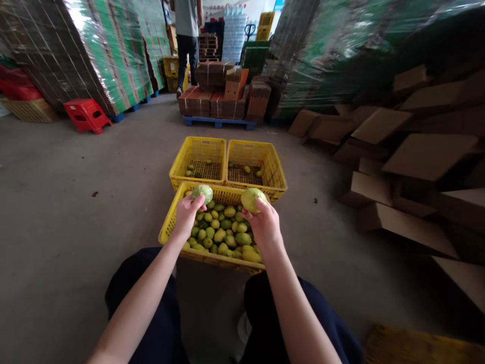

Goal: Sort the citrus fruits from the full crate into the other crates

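Observation:
My left hand (187, 212) is closed around a pale green lemon (203, 193), held above the left side of the near yellow crate (169, 221). A larger yellow-green lemon (253, 199) is gripped in my right hand (266, 225), over the same crate's right side. Many green and yellow lemons (227, 225) fill that crate below my hands. Behind it two more yellow crates stand side by side. The left one (177, 164) and the right one (279, 169) each have a few fruits on the bottom.
Cardboard boxes (413, 232) lie heaped on the right. A red stool (87, 115) stands at left by wrapped stacks (117, 55). Ahead, a blue pallet (220, 122) bears bundled cardboard (227, 103), with a person (187, 40) behind it. A yellow surface (420, 346) shows at lower right.

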`<state>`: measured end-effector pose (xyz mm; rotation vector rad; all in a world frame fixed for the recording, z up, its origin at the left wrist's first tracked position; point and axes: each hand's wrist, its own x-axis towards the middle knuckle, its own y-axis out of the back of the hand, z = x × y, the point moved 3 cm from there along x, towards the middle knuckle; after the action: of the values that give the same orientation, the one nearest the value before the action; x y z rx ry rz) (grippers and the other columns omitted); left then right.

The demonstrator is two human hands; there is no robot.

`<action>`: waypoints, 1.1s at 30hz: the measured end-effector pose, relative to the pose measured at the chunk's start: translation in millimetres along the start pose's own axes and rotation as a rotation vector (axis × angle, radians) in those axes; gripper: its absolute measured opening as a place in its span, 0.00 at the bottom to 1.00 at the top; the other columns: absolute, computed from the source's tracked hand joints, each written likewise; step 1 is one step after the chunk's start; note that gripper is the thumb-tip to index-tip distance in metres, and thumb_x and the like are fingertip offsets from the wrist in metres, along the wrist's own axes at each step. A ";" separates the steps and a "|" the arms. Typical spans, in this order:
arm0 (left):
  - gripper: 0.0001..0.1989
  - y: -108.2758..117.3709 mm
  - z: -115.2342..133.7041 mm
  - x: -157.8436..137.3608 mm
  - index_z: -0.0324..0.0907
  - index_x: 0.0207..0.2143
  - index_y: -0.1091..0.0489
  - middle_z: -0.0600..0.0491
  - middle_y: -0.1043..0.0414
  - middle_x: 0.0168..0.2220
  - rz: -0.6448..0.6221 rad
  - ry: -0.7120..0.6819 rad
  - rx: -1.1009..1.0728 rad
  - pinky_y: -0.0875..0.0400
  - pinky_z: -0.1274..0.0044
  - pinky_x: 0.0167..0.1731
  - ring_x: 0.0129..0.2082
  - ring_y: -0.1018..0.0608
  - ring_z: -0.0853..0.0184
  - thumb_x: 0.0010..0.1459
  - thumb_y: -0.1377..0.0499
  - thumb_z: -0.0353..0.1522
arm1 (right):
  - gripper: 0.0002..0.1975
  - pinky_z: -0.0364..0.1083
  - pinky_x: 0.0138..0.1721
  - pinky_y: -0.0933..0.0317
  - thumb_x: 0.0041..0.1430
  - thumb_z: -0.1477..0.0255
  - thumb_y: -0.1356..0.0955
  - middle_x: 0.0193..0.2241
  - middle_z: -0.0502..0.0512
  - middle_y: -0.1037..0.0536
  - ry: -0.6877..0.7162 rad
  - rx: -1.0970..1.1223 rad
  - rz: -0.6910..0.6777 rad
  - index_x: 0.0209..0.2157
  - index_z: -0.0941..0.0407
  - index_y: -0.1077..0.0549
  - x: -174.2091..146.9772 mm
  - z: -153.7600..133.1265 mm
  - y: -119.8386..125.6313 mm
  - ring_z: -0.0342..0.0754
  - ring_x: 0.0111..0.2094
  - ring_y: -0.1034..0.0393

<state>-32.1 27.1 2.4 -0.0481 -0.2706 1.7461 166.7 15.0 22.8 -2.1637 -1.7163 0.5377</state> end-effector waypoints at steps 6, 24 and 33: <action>0.18 -13.9 0.6 -1.7 0.40 0.38 0.25 0.51 0.23 0.35 -0.168 0.181 -0.171 0.26 0.76 0.39 0.34 0.22 0.69 0.47 0.30 0.40 | 0.19 0.46 0.30 0.33 0.37 0.66 0.24 0.31 0.50 0.22 -0.161 0.050 -0.106 0.34 0.53 0.28 -1.2 5.3 -3.3 0.46 0.29 0.29; 0.17 -20.0 0.3 -6.6 0.38 0.36 0.25 0.51 0.23 0.29 -0.094 0.647 -0.636 0.26 0.82 0.22 0.24 0.23 0.72 0.59 0.40 0.44 | 0.18 0.40 0.15 0.35 0.45 0.57 0.25 0.21 0.50 0.23 -0.474 0.150 0.091 0.27 0.55 0.29 -4.0 18.5 -5.1 0.44 0.19 0.29; 0.14 -16.9 -6.1 -4.2 0.36 0.27 0.27 0.50 0.26 0.25 -0.110 0.604 -0.588 0.33 0.81 0.16 0.18 0.26 0.71 0.55 0.46 0.38 | 0.18 0.40 0.13 0.38 0.46 0.56 0.25 0.21 0.50 0.23 -0.512 0.135 0.004 0.28 0.54 0.30 -4.6 20.7 -9.8 0.44 0.18 0.29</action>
<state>-13.9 26.8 -0.5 -0.9497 -0.3208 1.4144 147.4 13.1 9.8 -2.0488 -1.8455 1.2578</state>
